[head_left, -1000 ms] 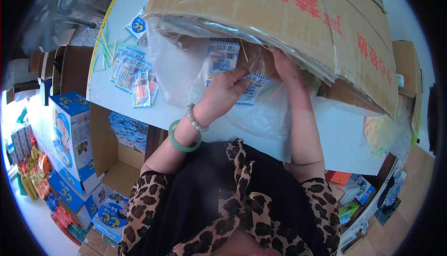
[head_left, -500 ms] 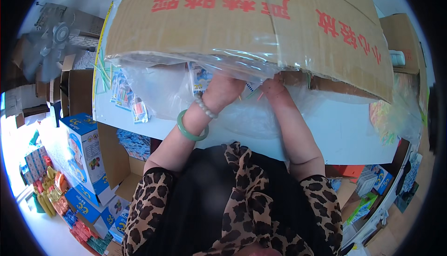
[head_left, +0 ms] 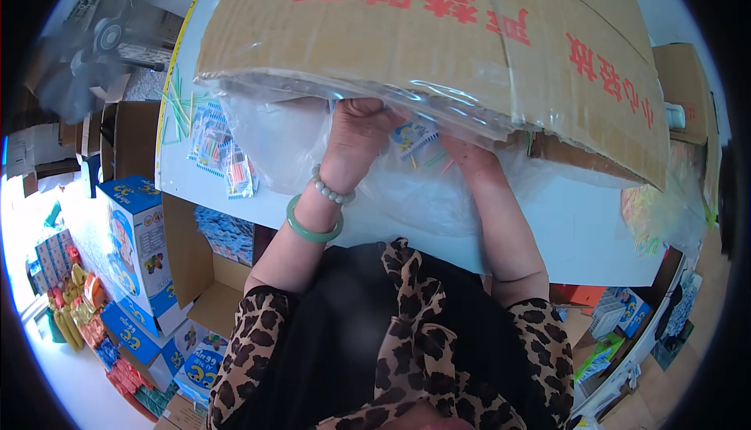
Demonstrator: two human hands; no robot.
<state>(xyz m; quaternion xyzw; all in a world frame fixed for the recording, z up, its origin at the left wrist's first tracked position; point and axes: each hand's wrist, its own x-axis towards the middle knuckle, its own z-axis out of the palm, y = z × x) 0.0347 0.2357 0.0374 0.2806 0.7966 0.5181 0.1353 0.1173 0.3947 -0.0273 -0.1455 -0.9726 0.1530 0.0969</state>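
- My left hand (head_left: 360, 129) is up at the open edge of a big brown cardboard box (head_left: 391, 46), fingers bent. The tips go under the clear film along that edge, so I can't tell if they're pinching anything.
- My right hand (head_left: 469, 156) reaches in under the same edge, a bit to the right. Its fingertips are hidden too, so no clue whether they're wide or closed.
- The small blue-and-white packet (head_left: 415, 138) is right between my two hands, tilted, its upper part tucked behind the film. Can't say which hand has it, if either.
- A few thin coloured sticks (head_left: 436, 159) poke out just below it, green and reddish ones.
- Under my wrists there's a crumpled clear plastic bag (head_left: 418, 199) spread over the white table (head_left: 575, 246).
- Off to the left on the tabletop: a little pile of clear-and-blue packets (head_left: 211, 144), with loose green straws (head_left: 178, 113) just behind.
- On my left wrist: a pale bead bracelet (head_left: 332, 190) and a green bangle (head_left: 314, 233).
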